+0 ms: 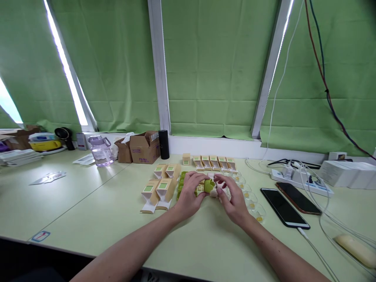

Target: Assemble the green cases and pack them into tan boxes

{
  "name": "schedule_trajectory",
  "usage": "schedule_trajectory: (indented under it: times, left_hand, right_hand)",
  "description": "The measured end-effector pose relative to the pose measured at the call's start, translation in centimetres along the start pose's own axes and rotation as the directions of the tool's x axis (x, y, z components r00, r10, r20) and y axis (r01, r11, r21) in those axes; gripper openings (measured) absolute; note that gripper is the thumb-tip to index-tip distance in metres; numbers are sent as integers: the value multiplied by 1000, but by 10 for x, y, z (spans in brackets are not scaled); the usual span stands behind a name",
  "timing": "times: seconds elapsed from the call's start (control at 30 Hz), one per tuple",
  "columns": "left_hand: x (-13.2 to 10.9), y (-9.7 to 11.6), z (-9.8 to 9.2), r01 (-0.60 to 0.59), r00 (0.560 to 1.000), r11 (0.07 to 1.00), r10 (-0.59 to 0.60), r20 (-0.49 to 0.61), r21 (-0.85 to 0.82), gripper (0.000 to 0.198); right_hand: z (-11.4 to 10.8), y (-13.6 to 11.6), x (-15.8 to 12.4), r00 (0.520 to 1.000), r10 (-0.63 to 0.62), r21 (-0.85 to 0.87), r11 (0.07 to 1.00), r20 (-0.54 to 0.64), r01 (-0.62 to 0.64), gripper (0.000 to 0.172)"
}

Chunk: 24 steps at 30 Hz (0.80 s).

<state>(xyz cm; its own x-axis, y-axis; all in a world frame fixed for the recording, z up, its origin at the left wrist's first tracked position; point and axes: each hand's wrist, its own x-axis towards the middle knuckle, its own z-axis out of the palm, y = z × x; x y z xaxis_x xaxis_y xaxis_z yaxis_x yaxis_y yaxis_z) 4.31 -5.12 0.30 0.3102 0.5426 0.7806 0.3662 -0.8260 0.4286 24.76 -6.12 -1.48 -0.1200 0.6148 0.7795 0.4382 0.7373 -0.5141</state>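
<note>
My left hand [189, 194] pinches a small green cup-shaped piece [208, 185] between thumb and fingers, above the middle of the table. Just right of that piece is my right hand [233, 197], its curved thumb and fingers apart; white-pink pieces [216, 192] show behind and between them. More green pieces [180, 187] stand in a row beside my left hand, partly hidden by it. Clear domed pieces [252, 204] with yellow spots lie in a line to the right of my right hand. Open cream boxes [164, 188] with green labels lie to the left.
Several more open boxes [214, 162] stand in a row behind my hands, next to a closed small box [186, 159]. Two phones [283, 207] and a power strip [302, 182] with cables lie at the right. A cardboard carton [144, 148], black cylinder [163, 145] and water jug [100, 151] line the back left.
</note>
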Motion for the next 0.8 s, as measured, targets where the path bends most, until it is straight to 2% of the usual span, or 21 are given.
schedule_trajectory:
  times: [0.07,0.13,0.23,0.3,0.4,0.53,0.67,0.8]
  left_hand:
    - [2,-5,0,121,992,990,-124,-32,-78,44]
    - [2,-13,2,249,965,957,-258,-48,-153,46]
    - [3,-26,4,381,915,885,-403,-30,-269,51]
    - [3,-31,4,431,887,829,-461,1,-357,51]
    - [4,-30,3,483,846,729,-531,44,-485,54]
    - [6,-25,2,514,808,608,-580,105,-605,61]
    - [6,-24,2,508,798,540,-589,129,-671,66]
    - [5,-25,4,491,803,515,-580,136,-702,66]
  right_hand:
    - [-5,2,4,999,10,-82,997,-52,-14,28]
    - [-11,3,8,999,3,-219,976,-50,-14,19]
    - [-19,0,13,993,34,-480,877,116,26,10]
    - [-23,-4,15,965,105,-615,785,241,68,5]
    - [-24,-9,16,908,205,-721,680,364,136,17]
    - [-22,-13,14,857,270,-779,590,439,213,23]
    - [-22,-13,13,828,325,-805,547,457,230,22]
    - [-21,-13,13,817,354,-818,530,455,225,26]
